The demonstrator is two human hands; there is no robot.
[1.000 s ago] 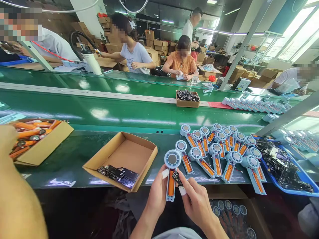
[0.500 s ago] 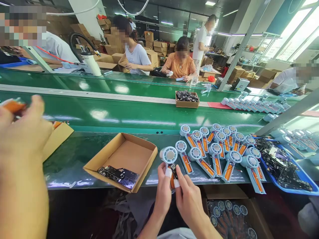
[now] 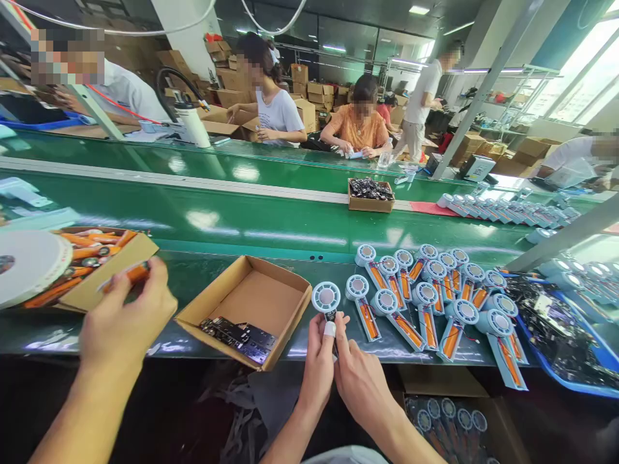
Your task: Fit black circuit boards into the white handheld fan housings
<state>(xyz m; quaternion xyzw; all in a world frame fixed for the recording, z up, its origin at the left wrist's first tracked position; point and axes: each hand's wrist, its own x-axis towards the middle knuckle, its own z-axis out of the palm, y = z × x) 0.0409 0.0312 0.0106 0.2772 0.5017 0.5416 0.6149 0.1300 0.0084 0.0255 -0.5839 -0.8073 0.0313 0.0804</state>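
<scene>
A light-blue handheld fan (image 3: 325,298) stands upright in my hands, its round head facing me. My left hand (image 3: 317,364) is closed round the handle, with a white cover on the thumb. From the other side, my right hand (image 3: 362,380) presses its fingers against the same handle. A black circuit board (image 3: 331,316) shows at the top of the handle, below the head; my fingers hide the rest. To the left of my hands sits an open cardboard box (image 3: 300,303) with several dark boards (image 3: 239,338) in it. Several fans with orange batteries (image 3: 425,316) lie on the right.
At the left, another person's hand (image 3: 128,316) holds an orange battery beside a box of batteries (image 3: 113,274) and a white reel (image 3: 31,267). A blue tray (image 3: 546,367) of boards stands far right. Below the bench edge is a carton of fans (image 3: 507,419). A green conveyor (image 3: 271,222) runs behind.
The board, earlier tilted at the handle in my right fingers, now lies more in line with it. My right fingers have moved closer round the handle. The neighbour's hand has moved down and right.
</scene>
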